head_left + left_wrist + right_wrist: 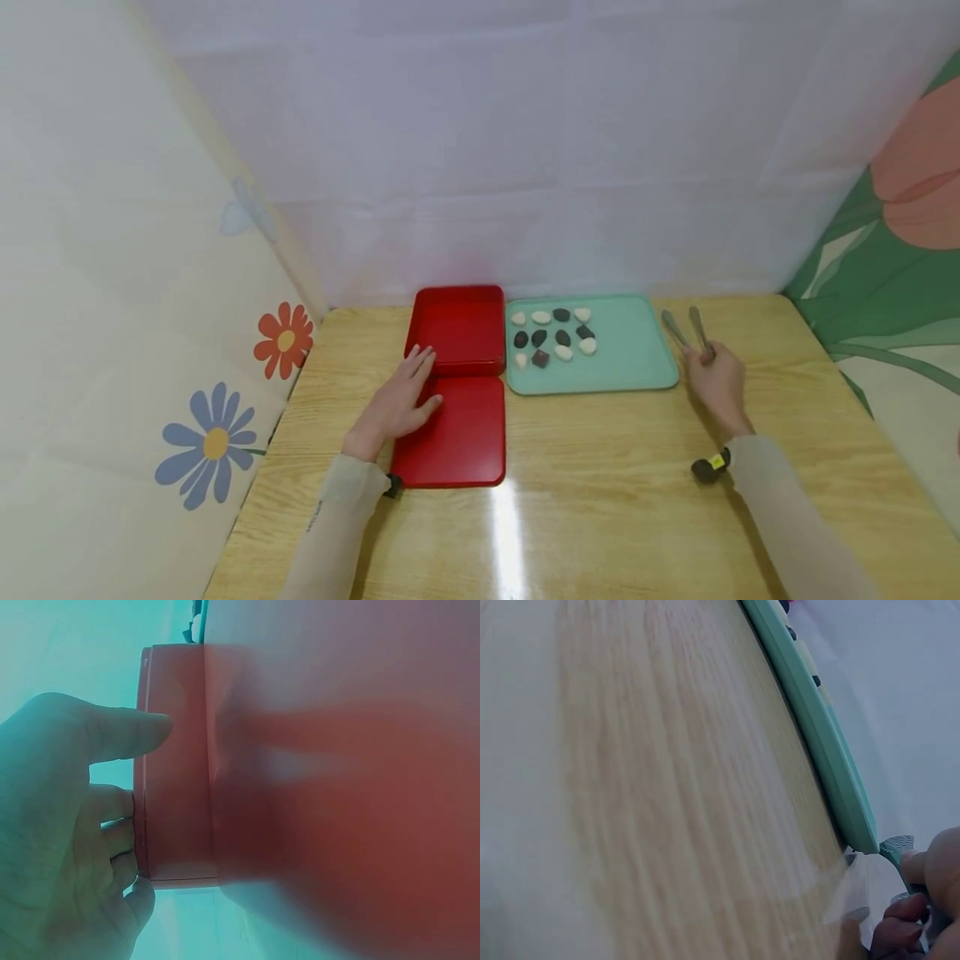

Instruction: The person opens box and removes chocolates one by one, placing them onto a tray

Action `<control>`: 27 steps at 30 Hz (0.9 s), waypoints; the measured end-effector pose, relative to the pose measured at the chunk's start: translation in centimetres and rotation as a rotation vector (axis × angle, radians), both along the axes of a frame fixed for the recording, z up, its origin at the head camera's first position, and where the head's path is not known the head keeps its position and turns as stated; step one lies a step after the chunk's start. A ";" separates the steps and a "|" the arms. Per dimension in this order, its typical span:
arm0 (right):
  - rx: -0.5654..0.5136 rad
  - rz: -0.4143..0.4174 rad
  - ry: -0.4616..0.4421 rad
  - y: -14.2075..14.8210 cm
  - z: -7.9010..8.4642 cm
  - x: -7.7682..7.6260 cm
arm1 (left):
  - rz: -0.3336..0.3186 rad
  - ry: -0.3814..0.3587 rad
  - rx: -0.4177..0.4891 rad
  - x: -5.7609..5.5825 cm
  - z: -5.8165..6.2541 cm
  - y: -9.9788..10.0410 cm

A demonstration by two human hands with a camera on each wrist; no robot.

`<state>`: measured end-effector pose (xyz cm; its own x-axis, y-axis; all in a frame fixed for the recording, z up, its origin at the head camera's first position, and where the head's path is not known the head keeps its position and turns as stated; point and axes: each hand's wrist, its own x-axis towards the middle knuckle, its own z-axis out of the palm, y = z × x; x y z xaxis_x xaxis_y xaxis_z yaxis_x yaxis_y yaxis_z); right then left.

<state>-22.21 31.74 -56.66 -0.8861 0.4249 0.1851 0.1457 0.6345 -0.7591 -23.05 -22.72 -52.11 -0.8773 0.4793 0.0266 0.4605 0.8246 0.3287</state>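
Observation:
My left hand (397, 398) rests with its fingers extended at the near left rim of a red box (459, 325), above a flat red lid (465, 442) that lies in front of the box. In the left wrist view the fingertips and thumb (146, 733) are right at the box's side wall. Beyond the right end of a mint-green tray (630, 346), my right hand (717, 382) grips a pair of grey-green tongs (699, 327), their two arms spread apart and pointing to the back. Several white and dark chocolates (562, 337) lie in rows on the tray's left half.
The box, lid and tray stand close together on a wooden table (592, 483). A white cloth (525, 167) hangs right behind them, with flower-printed cloths (213, 444) at both sides.

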 end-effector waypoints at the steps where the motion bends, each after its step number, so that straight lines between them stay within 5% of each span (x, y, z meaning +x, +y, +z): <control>1: -0.001 0.000 -0.001 0.0 0.0 0.0 | -0.001 0.003 -0.001 0.0 0.0 0.0; 27: 0.018 0.031 -0.027 0.4 0.2 -0.3 | 0.022 -0.034 0.007 0.1 0.2 0.2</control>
